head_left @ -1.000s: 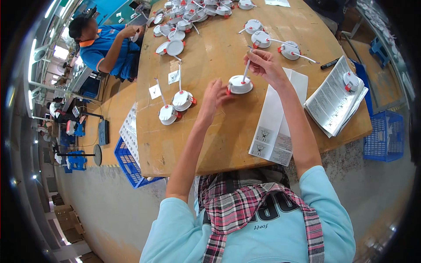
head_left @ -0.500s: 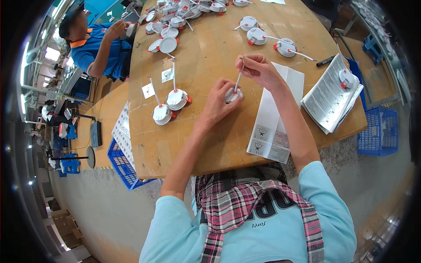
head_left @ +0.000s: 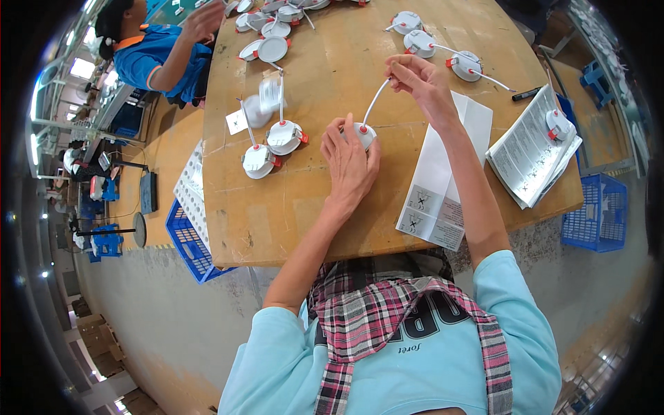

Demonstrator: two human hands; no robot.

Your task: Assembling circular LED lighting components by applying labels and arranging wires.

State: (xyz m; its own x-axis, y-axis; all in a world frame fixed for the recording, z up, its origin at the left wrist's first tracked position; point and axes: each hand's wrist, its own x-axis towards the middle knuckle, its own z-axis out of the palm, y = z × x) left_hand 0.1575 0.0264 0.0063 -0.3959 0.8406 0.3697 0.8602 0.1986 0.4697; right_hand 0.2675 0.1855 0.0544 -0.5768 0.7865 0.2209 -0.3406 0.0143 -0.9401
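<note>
Plaid fabric lies across your chest at the near side, over a light blue shirt, and both forearms reach up from it onto the wooden tabletop. Just beyond the near edge, toward the right, a folded white leaflet lies flat under your right forearm. Your left hand is cupped over a round white lamp fitting near the middle of the tabletop, fingers spread and curled around it, holding it down. A white cable rises from that fitting up to your right hand, which pinches the cable's upper end between thumb and fingertips. To the left of your left hand, two finished fittings sit side by side, each with its cable standing up. At the right edge, a stack of printed sheets carries one more fitting. Farther off, more fittings are scattered toward the far edge, and at the far left corner another person in a blue shirt works with a hand on the tabletop.
</note>
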